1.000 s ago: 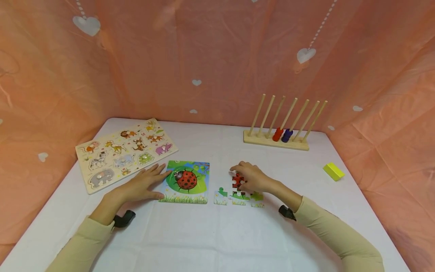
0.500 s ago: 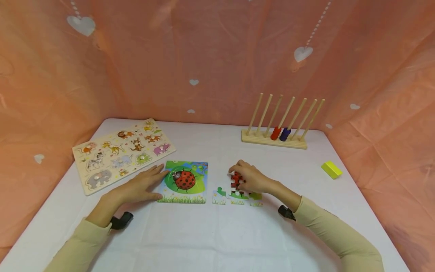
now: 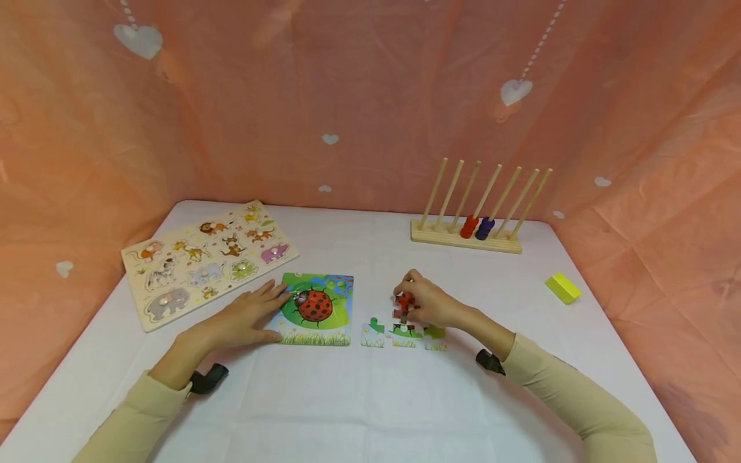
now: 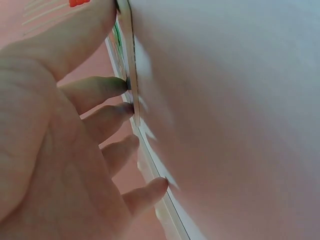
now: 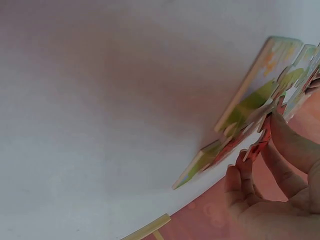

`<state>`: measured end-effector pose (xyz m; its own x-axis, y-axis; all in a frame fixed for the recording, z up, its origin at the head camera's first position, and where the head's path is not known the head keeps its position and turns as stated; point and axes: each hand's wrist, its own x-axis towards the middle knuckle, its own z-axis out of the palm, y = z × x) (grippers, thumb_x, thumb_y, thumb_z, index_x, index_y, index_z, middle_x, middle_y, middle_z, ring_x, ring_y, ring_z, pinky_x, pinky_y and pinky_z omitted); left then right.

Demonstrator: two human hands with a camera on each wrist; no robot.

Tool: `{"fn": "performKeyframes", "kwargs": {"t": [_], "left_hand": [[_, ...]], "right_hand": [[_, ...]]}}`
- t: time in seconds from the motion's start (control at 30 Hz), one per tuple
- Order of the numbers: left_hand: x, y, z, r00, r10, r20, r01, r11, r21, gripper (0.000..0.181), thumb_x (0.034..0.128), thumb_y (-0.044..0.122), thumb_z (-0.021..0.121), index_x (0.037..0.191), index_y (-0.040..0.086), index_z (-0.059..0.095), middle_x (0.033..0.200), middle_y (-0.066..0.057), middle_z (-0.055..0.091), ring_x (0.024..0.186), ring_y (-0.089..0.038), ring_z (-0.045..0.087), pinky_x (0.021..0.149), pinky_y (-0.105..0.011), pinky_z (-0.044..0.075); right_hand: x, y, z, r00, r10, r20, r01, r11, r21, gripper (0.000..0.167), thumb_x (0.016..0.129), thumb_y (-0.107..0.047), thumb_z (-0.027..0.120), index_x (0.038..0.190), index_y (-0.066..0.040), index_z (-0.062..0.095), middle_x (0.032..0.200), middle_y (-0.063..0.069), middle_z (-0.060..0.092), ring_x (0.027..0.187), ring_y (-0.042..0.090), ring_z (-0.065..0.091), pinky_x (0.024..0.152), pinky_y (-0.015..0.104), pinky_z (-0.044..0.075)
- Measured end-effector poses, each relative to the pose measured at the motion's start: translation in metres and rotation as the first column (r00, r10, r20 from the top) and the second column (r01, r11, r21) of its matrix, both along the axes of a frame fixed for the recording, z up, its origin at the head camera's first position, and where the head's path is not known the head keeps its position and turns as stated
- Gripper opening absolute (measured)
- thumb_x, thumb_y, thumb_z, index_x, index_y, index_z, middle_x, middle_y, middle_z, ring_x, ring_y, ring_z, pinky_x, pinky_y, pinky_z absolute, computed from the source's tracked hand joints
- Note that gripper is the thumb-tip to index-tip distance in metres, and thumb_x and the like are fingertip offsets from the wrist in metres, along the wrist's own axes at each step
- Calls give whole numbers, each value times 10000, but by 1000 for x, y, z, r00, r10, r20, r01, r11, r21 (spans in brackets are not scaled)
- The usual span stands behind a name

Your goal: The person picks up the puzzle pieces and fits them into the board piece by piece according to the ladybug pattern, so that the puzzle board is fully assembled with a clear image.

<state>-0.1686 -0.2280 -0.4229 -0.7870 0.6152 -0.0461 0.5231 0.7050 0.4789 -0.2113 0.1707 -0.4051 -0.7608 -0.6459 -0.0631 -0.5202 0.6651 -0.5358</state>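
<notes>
The left hand (image 3: 249, 316) spreads wide, its fingertips at the left edge of the thin, square ladybug puzzle (image 3: 315, 307). To the right, the right hand (image 3: 429, 302) pinches a red, knobbed jigsaw piece (image 5: 260, 145), tilted above flat loose pieces (image 3: 405, 344) on the white, lightly creased tabletop (image 3: 324, 411). Far right stands a pale wooden rack (image 3: 428, 236) with round, slender pegs; far left lies a rectangular animal board (image 3: 217, 270).

My puzzle piece (image 5: 259, 146): red, black marks. Ladybug board (image 3: 315, 307): red, black-spotted bug on green. Desk (image 3: 289, 411) white.
</notes>
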Motion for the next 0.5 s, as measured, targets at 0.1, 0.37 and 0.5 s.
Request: {"fn": "performKeyframes", "kwargs": {"t": [0.1,0.37,0.5], "left_hand": [[-1,0,0,1000,3,-10,-3,1000,-8,823,876,414,742,1475,-50,421,1583,-271,257,1442,-527,168,1076,-741,199],[0,1,0,1000,8,-12,-8,1000,-13,832,873,426,743,1479,-43,419,1581,-266,268,1435,-533,187,1068,-747,208],[0,1,1,1000,4,-22,-5,1000,-15,834,869,429,745,1477,-43,423,1578,-265,277,1430,-535,200,1070,-741,215]], "right_hand": [[-1,1,0,1000,5,-10,-5,1000,-7,413,808,55,771,1206,20,666,1157,125,500,930,229,513,784,304,486],[-5,2,1,998,36,-54,-39,997,-65,360,813,174,654,1144,39,700,1042,90,593,914,202,554,805,302,522],[-7,2,3,992,87,-94,-97,990,-105,304,852,163,627,1118,48,717,972,79,667,889,192,565,790,315,505]]}}
